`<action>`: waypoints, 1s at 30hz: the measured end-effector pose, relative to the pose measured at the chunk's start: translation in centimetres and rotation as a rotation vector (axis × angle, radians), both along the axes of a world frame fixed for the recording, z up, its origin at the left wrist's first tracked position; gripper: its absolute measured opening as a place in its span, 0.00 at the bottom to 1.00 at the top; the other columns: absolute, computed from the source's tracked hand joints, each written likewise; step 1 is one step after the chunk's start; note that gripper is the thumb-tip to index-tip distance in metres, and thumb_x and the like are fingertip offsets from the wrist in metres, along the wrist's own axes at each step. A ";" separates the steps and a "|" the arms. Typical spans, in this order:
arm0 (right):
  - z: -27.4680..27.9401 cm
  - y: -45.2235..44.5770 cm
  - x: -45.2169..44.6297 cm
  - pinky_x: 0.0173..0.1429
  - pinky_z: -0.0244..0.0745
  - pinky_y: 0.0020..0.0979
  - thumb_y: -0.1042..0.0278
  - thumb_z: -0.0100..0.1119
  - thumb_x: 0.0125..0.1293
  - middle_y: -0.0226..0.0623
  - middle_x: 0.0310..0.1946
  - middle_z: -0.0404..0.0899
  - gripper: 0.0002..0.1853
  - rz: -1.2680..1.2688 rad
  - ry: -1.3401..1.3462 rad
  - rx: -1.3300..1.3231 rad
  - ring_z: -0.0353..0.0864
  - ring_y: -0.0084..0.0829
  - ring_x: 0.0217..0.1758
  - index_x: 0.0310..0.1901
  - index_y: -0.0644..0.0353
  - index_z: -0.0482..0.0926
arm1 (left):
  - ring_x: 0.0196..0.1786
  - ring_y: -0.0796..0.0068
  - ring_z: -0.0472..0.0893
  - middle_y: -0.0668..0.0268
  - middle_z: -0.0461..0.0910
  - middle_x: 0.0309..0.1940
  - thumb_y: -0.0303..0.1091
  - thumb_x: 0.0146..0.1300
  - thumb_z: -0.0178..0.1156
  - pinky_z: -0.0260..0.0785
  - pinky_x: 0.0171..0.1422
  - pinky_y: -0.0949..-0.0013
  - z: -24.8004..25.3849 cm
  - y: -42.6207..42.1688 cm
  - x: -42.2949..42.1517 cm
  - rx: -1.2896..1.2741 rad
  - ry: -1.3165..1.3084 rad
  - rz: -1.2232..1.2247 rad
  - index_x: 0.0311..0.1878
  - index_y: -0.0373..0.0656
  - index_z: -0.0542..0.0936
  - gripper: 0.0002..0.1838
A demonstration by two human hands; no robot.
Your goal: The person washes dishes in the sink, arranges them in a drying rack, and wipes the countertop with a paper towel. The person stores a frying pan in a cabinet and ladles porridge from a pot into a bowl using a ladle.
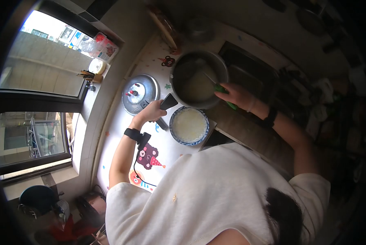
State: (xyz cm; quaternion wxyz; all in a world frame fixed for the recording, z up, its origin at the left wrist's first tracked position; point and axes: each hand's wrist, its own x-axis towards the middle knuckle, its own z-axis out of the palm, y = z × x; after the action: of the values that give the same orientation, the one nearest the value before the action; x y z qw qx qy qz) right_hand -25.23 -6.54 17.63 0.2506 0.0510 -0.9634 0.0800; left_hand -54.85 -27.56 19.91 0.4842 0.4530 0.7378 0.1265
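My left hand (151, 111) is closed round the black handle (169, 101) of a deep metal pot (225, 70). Inside the pot lies something pale and wet-looking, partly in shadow. My right hand (234, 96), at the pot's right rim, grips a green-handled utensil (220, 88); its thin metal part reaches into the pot and its tip cannot be made out. Just below the pot stands a blue-patterned bowl (172, 136) filled nearly to the rim with a white, porridge-like food (189, 125). A round metal pressure cooker lid (130, 104) with red knobs rests beside my left hand.
The white counter (123, 157) has cartoon bear prints. A dark sink (248, 67) lies right of the pot. A wooden-looking board (163, 30) leans at the back. On the left, the window sill (94, 92) holds small items. Pans (38, 199) are at lower left.
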 end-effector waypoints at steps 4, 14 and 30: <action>0.2 -0.7 1.6 0.40 0.74 0.33 0.74 0.57 0.50 0.40 0.39 0.72 0.18 -0.109 -0.022 -0.016 0.76 0.36 0.38 0.46 0.54 0.74 | 0.10 0.77 0.67 0.68 0.66 0.09 0.26 0.49 0.51 0.59 0.14 0.73 -0.3 -0.2 -0.1 0.000 -0.001 -0.006 0.40 0.31 0.71 0.14; 3.1 -4.3 4.2 0.33 0.74 0.32 0.76 0.61 0.50 0.41 0.34 0.74 0.19 -0.131 0.069 -0.351 0.76 0.39 0.32 0.46 0.58 0.73 | 0.10 0.78 0.66 0.68 0.65 0.09 0.26 0.50 0.51 0.58 0.15 0.73 -0.1 -0.2 -0.2 0.007 0.014 0.002 0.40 0.33 0.72 0.13; 1.7 -2.7 5.4 0.37 0.74 0.25 0.74 0.60 0.53 0.40 0.33 0.79 0.15 -0.308 0.170 -0.731 0.80 0.30 0.35 0.45 0.63 0.76 | 0.11 0.78 0.68 0.67 0.68 0.11 0.26 0.49 0.52 0.60 0.14 0.73 -0.3 -0.4 0.1 0.028 0.035 -0.036 0.42 0.33 0.71 0.15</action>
State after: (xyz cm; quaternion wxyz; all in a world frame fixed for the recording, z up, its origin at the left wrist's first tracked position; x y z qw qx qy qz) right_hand -19.82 -9.27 19.29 0.3401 -0.1801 -0.8437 0.3743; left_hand -54.77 -27.93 19.60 0.4672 0.4749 0.7361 0.1202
